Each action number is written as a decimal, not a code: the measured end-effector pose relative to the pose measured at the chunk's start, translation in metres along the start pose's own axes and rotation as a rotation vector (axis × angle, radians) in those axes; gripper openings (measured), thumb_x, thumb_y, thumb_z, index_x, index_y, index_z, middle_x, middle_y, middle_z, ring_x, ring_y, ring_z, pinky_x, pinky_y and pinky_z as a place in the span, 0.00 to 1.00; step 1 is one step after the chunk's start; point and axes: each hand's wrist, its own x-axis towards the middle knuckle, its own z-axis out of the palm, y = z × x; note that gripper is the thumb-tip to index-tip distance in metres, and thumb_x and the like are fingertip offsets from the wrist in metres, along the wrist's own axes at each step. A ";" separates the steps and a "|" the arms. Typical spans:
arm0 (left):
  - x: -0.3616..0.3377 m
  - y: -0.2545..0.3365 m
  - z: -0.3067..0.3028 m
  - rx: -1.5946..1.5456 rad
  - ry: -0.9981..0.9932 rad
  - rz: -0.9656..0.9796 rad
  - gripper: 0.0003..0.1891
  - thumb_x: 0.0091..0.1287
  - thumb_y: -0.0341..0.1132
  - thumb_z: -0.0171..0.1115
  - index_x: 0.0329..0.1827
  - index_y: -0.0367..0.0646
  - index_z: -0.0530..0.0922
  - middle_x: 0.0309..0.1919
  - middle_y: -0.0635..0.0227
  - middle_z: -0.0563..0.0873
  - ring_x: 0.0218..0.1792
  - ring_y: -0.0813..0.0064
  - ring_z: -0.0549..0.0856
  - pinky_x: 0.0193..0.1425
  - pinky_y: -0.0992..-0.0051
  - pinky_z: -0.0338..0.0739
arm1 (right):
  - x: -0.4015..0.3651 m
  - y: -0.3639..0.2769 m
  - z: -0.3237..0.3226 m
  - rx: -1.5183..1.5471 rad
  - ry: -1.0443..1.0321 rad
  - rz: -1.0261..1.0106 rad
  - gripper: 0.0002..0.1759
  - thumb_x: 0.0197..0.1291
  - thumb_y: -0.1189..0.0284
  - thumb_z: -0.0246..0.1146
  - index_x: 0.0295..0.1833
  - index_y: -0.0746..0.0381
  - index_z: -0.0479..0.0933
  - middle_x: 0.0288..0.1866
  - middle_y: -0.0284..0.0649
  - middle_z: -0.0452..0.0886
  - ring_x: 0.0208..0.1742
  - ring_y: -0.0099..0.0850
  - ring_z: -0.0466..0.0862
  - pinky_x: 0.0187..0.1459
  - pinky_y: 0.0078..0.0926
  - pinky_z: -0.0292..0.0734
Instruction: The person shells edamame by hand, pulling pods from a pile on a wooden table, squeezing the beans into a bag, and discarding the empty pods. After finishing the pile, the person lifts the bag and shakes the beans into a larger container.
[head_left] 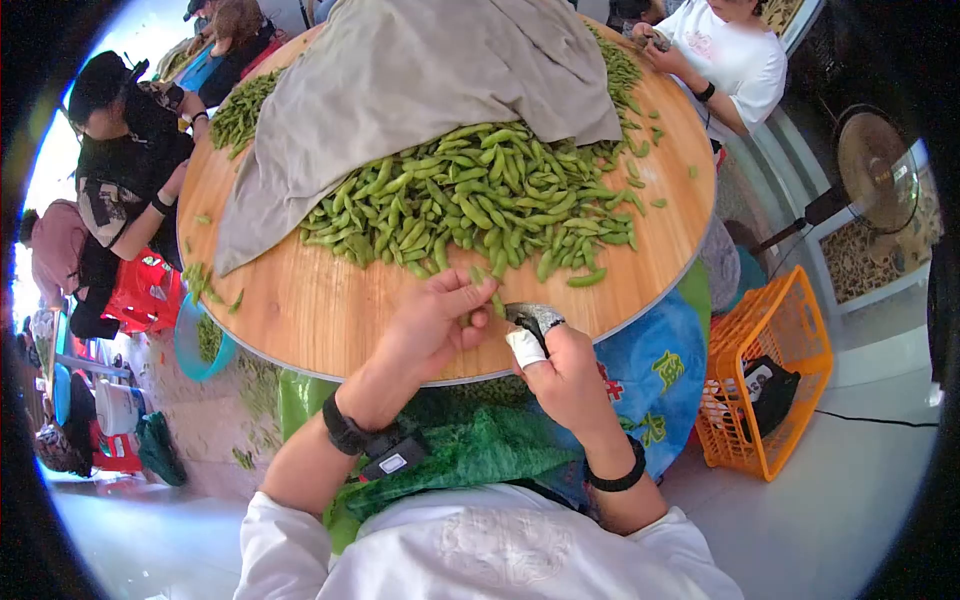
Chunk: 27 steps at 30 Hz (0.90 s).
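Over the near part of the round wooden table point(300, 310), my left hand point(437, 318) is closed on a green pod point(477, 274), with another bit of green showing under its fingers. Just to the right, my right hand point(565, 372) grips dark-handled scissors point(532, 322), whose blades are hard to make out. White wrapping point(526, 347) covers its thumb. The two hands are close together, near the table's front edge. Beyond them lies a large heap of green pods point(470, 190), partly covered by a grey cloth point(400, 90).
An orange basket point(770, 400) with a black item stands on the floor at right, near a fan point(875, 170). People sit at the table's left point(125, 150) and back right point(730, 60). A teal basin point(203, 350) and red stools are at left; green netting point(480, 445) hangs below.
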 end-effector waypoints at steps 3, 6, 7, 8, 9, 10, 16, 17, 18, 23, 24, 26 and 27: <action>-0.007 0.000 0.001 -0.006 -0.035 0.047 0.06 0.62 0.31 0.62 0.36 0.43 0.73 0.26 0.75 0.77 0.22 0.86 0.74 0.20 0.87 0.66 | 0.000 -0.008 -0.002 0.049 -0.074 0.131 0.10 0.58 0.74 0.56 0.40 0.71 0.72 0.28 0.53 0.77 0.28 0.49 0.78 0.29 0.36 0.71; -0.006 -0.007 0.002 0.021 0.007 0.115 0.04 0.63 0.32 0.61 0.35 0.47 0.74 0.25 0.79 0.76 0.19 0.89 0.71 0.17 0.89 0.62 | 0.000 -0.003 0.002 0.017 -0.048 0.047 0.09 0.57 0.75 0.57 0.38 0.72 0.72 0.27 0.54 0.76 0.28 0.51 0.77 0.28 0.37 0.70; -0.007 -0.008 0.002 0.015 0.008 0.113 0.04 0.63 0.32 0.61 0.35 0.47 0.74 0.25 0.79 0.76 0.19 0.89 0.71 0.17 0.89 0.62 | 0.000 -0.002 0.003 0.013 -0.053 0.050 0.09 0.57 0.75 0.57 0.38 0.72 0.72 0.27 0.54 0.76 0.28 0.51 0.77 0.28 0.37 0.70; -0.008 -0.008 0.003 0.014 0.011 0.113 0.04 0.62 0.32 0.61 0.36 0.47 0.74 0.26 0.78 0.77 0.18 0.89 0.72 0.16 0.89 0.62 | 0.000 -0.001 0.003 -0.005 -0.051 0.027 0.09 0.57 0.75 0.57 0.38 0.71 0.72 0.26 0.54 0.76 0.28 0.51 0.77 0.28 0.38 0.69; -0.008 -0.009 0.003 0.013 0.013 0.112 0.05 0.62 0.31 0.62 0.36 0.47 0.74 0.26 0.78 0.77 0.18 0.89 0.72 0.16 0.89 0.62 | 0.000 -0.001 0.004 -0.022 -0.048 0.004 0.09 0.57 0.75 0.57 0.37 0.71 0.72 0.26 0.54 0.75 0.27 0.51 0.76 0.27 0.38 0.69; -0.008 -0.010 0.004 0.009 0.013 0.113 0.05 0.62 0.31 0.62 0.36 0.47 0.74 0.26 0.78 0.77 0.18 0.89 0.72 0.16 0.89 0.62 | -0.001 -0.001 0.003 -0.025 -0.051 0.004 0.09 0.57 0.75 0.57 0.37 0.71 0.72 0.26 0.54 0.75 0.27 0.51 0.76 0.27 0.38 0.69; -0.010 -0.012 0.005 0.000 0.027 0.164 0.05 0.61 0.29 0.62 0.36 0.45 0.74 0.26 0.76 0.78 0.19 0.87 0.74 0.17 0.89 0.63 | -0.003 -0.005 0.005 -0.079 -0.062 -0.025 0.08 0.57 0.75 0.57 0.36 0.70 0.72 0.24 0.54 0.74 0.27 0.53 0.75 0.26 0.41 0.68; -0.010 -0.012 0.005 0.012 0.030 0.169 0.05 0.61 0.29 0.62 0.36 0.45 0.74 0.27 0.76 0.78 0.19 0.86 0.74 0.17 0.89 0.64 | -0.003 -0.005 0.005 -0.081 -0.046 -0.038 0.08 0.57 0.75 0.57 0.37 0.70 0.72 0.24 0.55 0.74 0.27 0.53 0.75 0.26 0.40 0.68; -0.011 -0.012 0.005 0.024 0.033 0.174 0.05 0.60 0.29 0.62 0.36 0.45 0.74 0.27 0.76 0.78 0.19 0.86 0.74 0.18 0.88 0.64 | -0.003 -0.004 0.005 -0.082 -0.029 -0.052 0.07 0.58 0.75 0.57 0.38 0.69 0.72 0.24 0.55 0.74 0.26 0.54 0.75 0.26 0.40 0.68; -0.011 -0.015 -0.002 0.064 -0.065 0.220 0.06 0.61 0.27 0.61 0.38 0.43 0.73 0.29 0.73 0.81 0.24 0.84 0.78 0.24 0.87 0.69 | -0.004 0.000 0.002 0.112 -0.069 0.116 0.07 0.57 0.75 0.57 0.39 0.68 0.72 0.21 0.43 0.74 0.22 0.38 0.76 0.24 0.33 0.68; -0.010 -0.015 -0.002 0.109 -0.101 0.258 0.06 0.61 0.27 0.60 0.38 0.43 0.73 0.30 0.72 0.81 0.26 0.84 0.78 0.26 0.86 0.70 | -0.004 -0.001 -0.001 0.232 -0.119 0.238 0.07 0.57 0.75 0.58 0.40 0.68 0.72 0.21 0.39 0.73 0.21 0.32 0.75 0.24 0.30 0.68; -0.010 -0.013 -0.004 0.107 -0.144 0.215 0.06 0.60 0.27 0.61 0.39 0.43 0.74 0.32 0.72 0.81 0.26 0.85 0.76 0.25 0.87 0.67 | -0.003 -0.006 -0.012 0.502 -0.195 0.391 0.07 0.57 0.75 0.58 0.39 0.68 0.72 0.21 0.35 0.71 0.21 0.28 0.73 0.23 0.29 0.68; -0.010 -0.012 -0.004 0.104 -0.184 0.176 0.07 0.60 0.28 0.63 0.39 0.42 0.74 0.33 0.72 0.80 0.26 0.85 0.75 0.24 0.87 0.64 | -0.003 -0.007 -0.015 0.773 -0.275 0.540 0.07 0.57 0.75 0.59 0.39 0.67 0.72 0.20 0.31 0.69 0.21 0.24 0.71 0.22 0.27 0.67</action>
